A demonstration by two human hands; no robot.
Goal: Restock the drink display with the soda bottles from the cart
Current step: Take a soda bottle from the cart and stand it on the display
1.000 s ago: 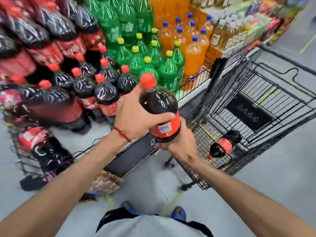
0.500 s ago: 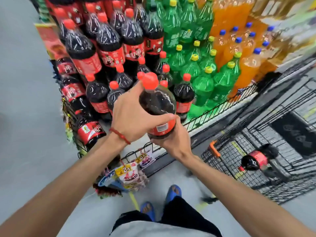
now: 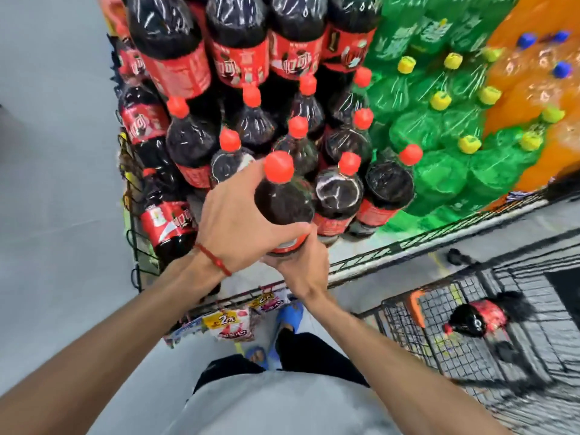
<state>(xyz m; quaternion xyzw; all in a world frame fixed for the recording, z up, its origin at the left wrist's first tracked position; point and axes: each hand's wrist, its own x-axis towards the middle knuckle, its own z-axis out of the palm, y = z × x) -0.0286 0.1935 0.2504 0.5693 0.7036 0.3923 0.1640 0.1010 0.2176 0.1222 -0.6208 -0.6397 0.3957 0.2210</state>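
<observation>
- The left hand (image 3: 233,221) grips the soda bottle (image 3: 284,199) at its shoulder; the thumb lies across the dark body just above the red label, and the fingers wrap round the far side, below the red cap
- The right hand (image 3: 303,265) cups the same bottle from beneath at its base; only the back of this hand shows (its fingers are hidden under the bottle)
- The bottle stands upright between both hands, at the front edge of the drink display (image 3: 408,243); it is just beside the front row of cola bottles (image 3: 339,196), and whether its base touches the shelf cannot be told
- A red cord (image 3: 213,259) circles the left wrist
- Green bottles (image 3: 439,171) with yellow caps fill the section right of the colas; orange bottles (image 3: 533,89) with blue caps stand further right
- Snack packets (image 3: 229,323) hang from the display's lower front, near the person's blue shoes (image 3: 290,312)
- The wire cart (image 3: 408,328) sits to the right, well apart from the hands; one more cola bottle (image 3: 474,318) lies on its side inside, blurred
</observation>
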